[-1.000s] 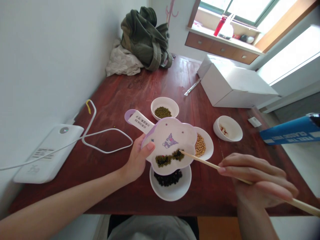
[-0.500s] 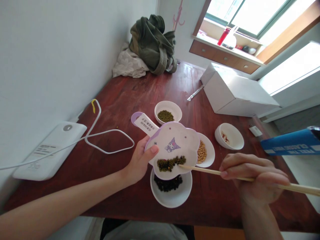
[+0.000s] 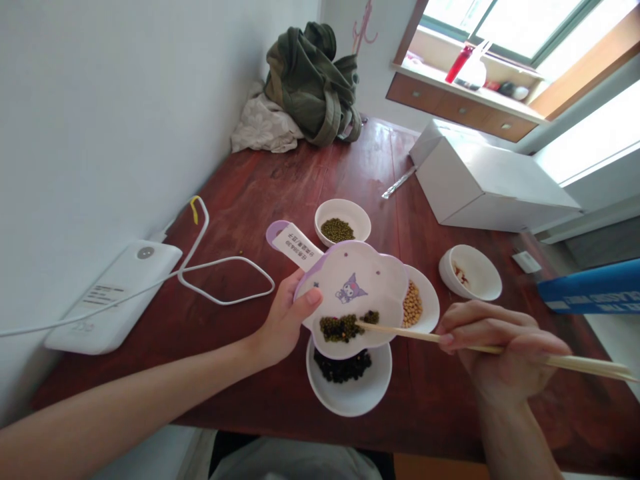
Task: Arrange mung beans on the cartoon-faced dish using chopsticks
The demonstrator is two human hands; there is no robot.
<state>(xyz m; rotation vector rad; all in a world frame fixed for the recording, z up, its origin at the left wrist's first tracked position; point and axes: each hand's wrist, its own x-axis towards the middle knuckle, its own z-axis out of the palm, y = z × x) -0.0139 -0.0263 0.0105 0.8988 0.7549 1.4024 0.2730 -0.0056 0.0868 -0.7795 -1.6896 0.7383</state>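
Note:
My left hand [image 3: 287, 317] grips a white and purple flower-shaped dish [image 3: 377, 283] by its edge, thumb on top, near the labelled handle [image 3: 300, 245]. Green beans [image 3: 339, 329] with a few darker bits lie along its near side. My right hand [image 3: 500, 343] is closed around wooden chopsticks [image 3: 410, 332], whose tips touch the beans. Below the dish, a white bowl [image 3: 350, 403] of black beans [image 3: 344, 368] is partly covered. Behind the dish stands a bowl of green beans [image 3: 338, 230]. A bowl of tan beans [image 3: 413, 307] is partly hidden at its right.
Another white bowl [image 3: 484, 280] with reddish-brown pieces stands to the right. Beyond it are a white box [image 3: 495, 180] and a blue box [image 3: 595, 287]. A white power bank [image 3: 113, 297] with a cable [image 3: 225, 260] lies left. A green bag [image 3: 305, 87] sits at the back.
The chopstick tips have shifted left among the green beans, parting them into a larger pile and a small cluster. The camera view has shifted slightly.

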